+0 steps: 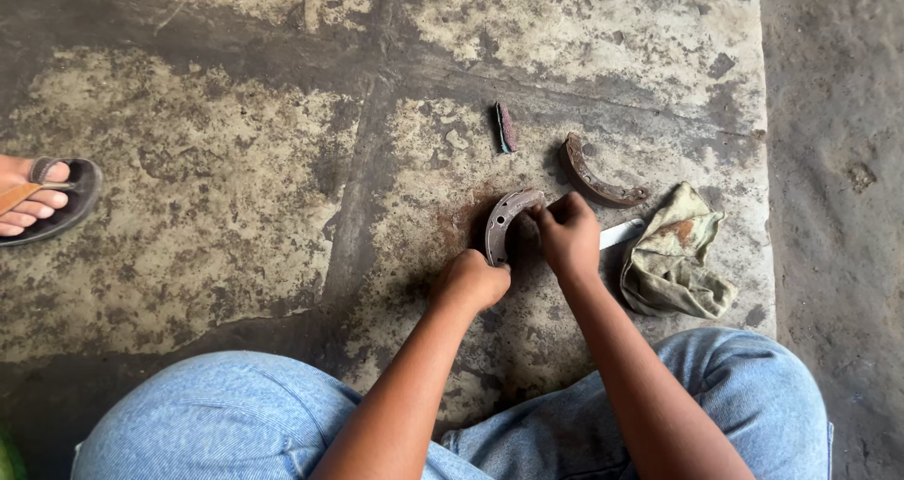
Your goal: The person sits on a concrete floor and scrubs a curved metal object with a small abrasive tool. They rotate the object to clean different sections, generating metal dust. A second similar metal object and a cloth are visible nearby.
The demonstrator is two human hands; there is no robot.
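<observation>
A rusty curved brake shoe (pixel 501 218) stands on edge on the stained concrete floor (pixel 235 188). My left hand (pixel 474 280) grips its near lower end. My right hand (pixel 568 232) is closed against its far upper end; what it holds is hidden by the fingers. A pale flat strip (pixel 622 232) sticks out from behind my right hand toward the rag. A second rusty brake shoe (pixel 597 176) lies flat just beyond my right hand. Rust-coloured dust marks the floor around the held shoe.
A crumpled dirty green rag (pixel 674 252) lies right of my right hand. A small dark reddish piece (pixel 507 126) lies further out. Another person's foot in a sandal (pixel 42 200) is at the left edge. My knees in blue jeans (pixel 217 419) frame the bottom.
</observation>
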